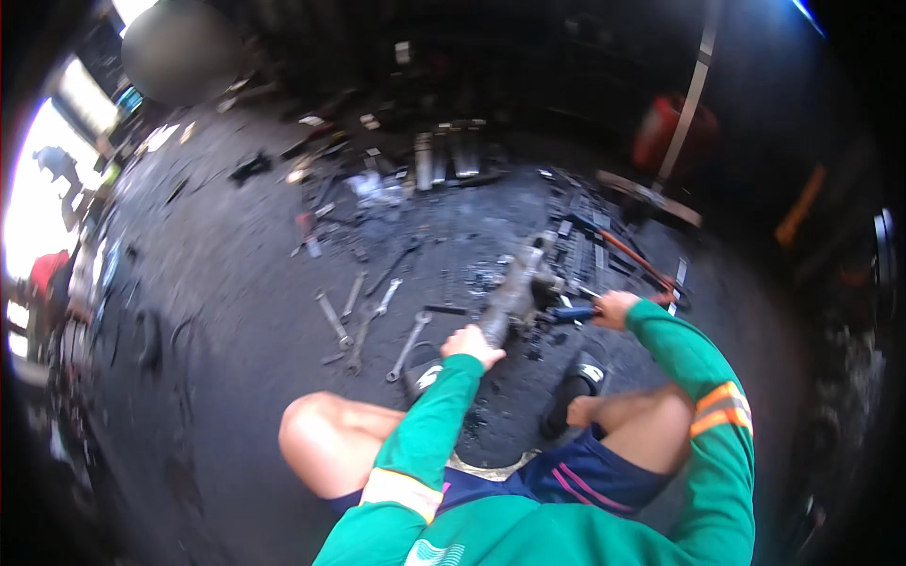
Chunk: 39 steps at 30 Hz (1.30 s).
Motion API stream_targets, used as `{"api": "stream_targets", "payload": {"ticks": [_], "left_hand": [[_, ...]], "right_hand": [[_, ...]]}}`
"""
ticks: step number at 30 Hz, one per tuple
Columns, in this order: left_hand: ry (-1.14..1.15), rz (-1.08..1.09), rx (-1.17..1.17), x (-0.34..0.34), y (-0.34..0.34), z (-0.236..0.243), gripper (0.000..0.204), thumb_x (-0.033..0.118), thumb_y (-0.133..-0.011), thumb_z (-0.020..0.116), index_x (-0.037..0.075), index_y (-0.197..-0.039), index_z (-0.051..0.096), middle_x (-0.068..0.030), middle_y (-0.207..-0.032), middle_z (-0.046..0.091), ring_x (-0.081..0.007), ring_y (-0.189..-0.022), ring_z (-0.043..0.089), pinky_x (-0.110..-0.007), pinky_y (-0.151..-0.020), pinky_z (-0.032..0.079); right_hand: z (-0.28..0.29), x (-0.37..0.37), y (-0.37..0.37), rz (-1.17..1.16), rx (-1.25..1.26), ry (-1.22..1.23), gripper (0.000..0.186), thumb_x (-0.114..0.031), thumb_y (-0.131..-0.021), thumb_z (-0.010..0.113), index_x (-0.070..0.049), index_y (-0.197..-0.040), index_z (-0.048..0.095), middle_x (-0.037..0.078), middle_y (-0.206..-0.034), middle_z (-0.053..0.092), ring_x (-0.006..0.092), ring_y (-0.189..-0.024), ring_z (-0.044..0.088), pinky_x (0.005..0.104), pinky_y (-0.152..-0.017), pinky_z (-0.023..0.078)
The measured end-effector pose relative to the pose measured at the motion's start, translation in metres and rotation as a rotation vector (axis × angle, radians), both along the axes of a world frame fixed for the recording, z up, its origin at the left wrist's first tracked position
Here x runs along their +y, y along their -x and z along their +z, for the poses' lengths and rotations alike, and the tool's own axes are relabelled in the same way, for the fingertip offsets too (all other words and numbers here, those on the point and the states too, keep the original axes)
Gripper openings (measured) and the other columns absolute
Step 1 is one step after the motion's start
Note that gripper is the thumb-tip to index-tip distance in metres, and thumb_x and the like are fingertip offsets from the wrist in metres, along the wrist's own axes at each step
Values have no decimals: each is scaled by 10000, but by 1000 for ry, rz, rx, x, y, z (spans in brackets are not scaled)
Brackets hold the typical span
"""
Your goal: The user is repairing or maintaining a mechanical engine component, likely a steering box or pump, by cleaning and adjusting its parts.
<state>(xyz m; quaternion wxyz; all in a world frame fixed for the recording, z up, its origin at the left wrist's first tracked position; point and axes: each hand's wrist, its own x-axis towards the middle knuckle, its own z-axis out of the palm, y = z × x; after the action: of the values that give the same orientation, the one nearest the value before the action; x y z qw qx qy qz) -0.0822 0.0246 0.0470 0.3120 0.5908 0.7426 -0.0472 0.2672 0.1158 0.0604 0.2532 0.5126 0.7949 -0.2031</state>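
My left hand [475,346] is closed round the near end of a long grey metal part [514,294], which looks like a cast machine housing and lies tilted away from me. Its far end reaches toward the tools on the floor. To its right, my right hand [615,308] is closed on a slim tool with a thin metal shaft [586,291] pointing at the part's side. Blur hides what kind of tool it is. A blue handle [573,313] shows just beside those fingers; whether I touch it cannot be made out.
Several wrenches [409,347] lie on the dark floor left of the part. Sockets and bars crowd the right, beside an orange-red handled tool [634,259]. Metal cylinders [424,160] stand farther back. A red container [661,132] is at the back right. My sandalled feet [578,387] flank the part.
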Motion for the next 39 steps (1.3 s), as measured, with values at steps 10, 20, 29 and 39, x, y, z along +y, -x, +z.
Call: {"api": "stream_targets", "payload": {"ticks": [10, 20, 29, 39], "left_hand": [[-98, -15, 40, 1, -14, -2, 735, 547, -598, 881, 16, -1082, 728, -229, -1088, 732, -379, -1019, 715, -485, -902, 561], [-156, 3, -38, 11, 0, -43, 750, 468, -588, 905, -21, -1112, 688, -227, -1087, 727, -372, -1040, 701, -459, -935, 537], [-94, 11, -101, 14, 8, -63, 674, 458, -598, 899, 30, -1093, 736, -206, -1026, 748, -361, -987, 721, -464, -914, 548], [-119, -9, -36, 2, -7, -18, 703, 529, -601, 877, 24, -1070, 741, -231, -1045, 738, -381, -993, 718, -471, -899, 556]], "right_hand": [[4, -3, -2, 7, 25, -86, 425, -400, -838, 693, -31, -1041, 745, 203, -1028, 735, 379, -965, 717, 481, -836, 580], [0, -12, -23, -89, 20, -84, 394, -351, -821, 675, -70, -1085, 757, 179, -1055, 744, 357, -1000, 715, 456, -870, 571], [-1, -16, -32, -110, 101, -151, 404, -383, -817, 700, -65, -1061, 751, 198, -1041, 739, 372, -995, 713, 465, -872, 573], [12, -20, -38, -100, 74, -108, 405, -406, -867, 669, -42, -1033, 729, 223, -982, 733, 399, -949, 714, 495, -840, 569]]}}
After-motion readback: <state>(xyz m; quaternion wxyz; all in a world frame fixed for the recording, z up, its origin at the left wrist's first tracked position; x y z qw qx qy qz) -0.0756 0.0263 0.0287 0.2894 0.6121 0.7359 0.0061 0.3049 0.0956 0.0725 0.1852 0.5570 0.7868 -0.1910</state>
